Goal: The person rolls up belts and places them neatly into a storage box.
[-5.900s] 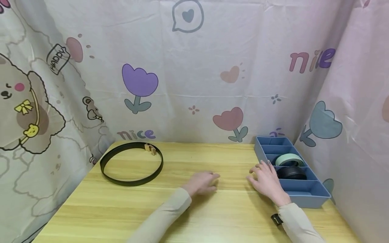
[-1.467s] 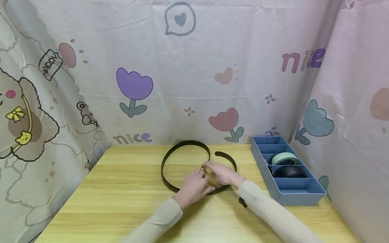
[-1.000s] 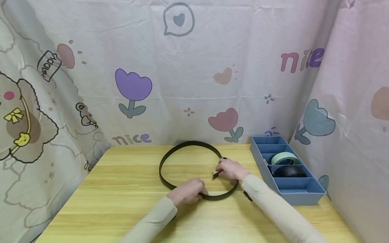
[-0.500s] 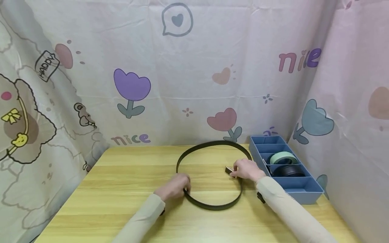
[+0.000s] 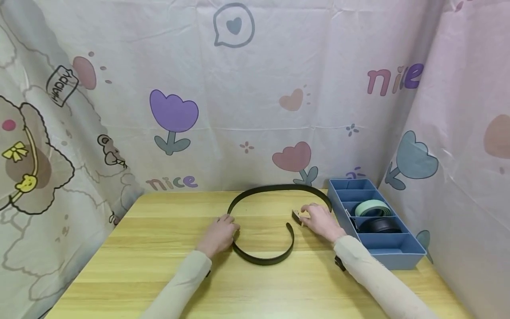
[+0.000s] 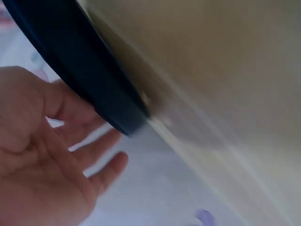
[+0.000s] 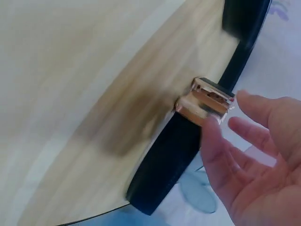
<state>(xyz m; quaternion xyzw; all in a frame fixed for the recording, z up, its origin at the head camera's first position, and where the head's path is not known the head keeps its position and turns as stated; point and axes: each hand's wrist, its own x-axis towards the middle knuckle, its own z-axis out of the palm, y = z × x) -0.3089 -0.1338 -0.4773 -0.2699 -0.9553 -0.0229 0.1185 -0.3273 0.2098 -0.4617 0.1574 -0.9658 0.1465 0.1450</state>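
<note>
This looks like a small curtained-off nook with a homely feel, though whether it is in a house or some other building cannot be told. Pale, creased curtains (image 5: 243,106) hang behind the wood-grained worktop (image 5: 139,261) and at both sides, printed with a purple tulip (image 5: 174,110), a heart in a speech bubble (image 5: 234,26), the word "nice" (image 5: 172,182) and a cartoon animal (image 5: 24,155). Personal belongings add to that air: a loose black belt (image 5: 264,261), and a blue divided box (image 5: 398,262) holding a coiled mint-green belt (image 5: 368,206) and a coiled black belt (image 5: 381,226).
</note>
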